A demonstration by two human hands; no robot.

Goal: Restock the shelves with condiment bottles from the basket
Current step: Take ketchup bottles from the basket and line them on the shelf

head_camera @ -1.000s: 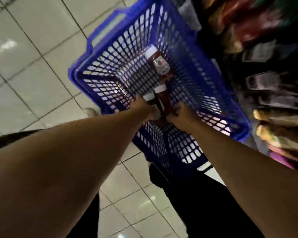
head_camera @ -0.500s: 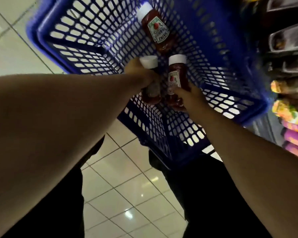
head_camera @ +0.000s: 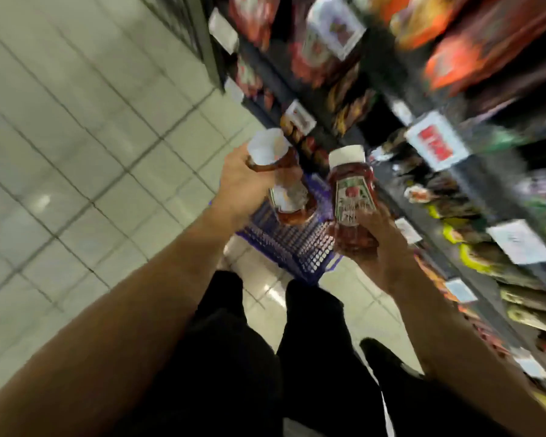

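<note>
My left hand grips a red ketchup bottle with a white cap, held up above the blue basket. My right hand grips a second ketchup bottle by its lower half, white cap upward, label facing me. Both bottles are side by side, lifted clear of the basket, which sits on the floor below and beyond them, mostly hidden. The shelves rise just to the right of the bottles.
Stocked shelves with packets and white price tags fill the right side, heavily blurred. Pale tiled floor lies to the left. My dark trouser legs and a shoe stand below the basket.
Both hands have lifted their bottles out of the basket and upward. The view has swung up from the basket toward the shelves, and the third bottle is out of sight.
</note>
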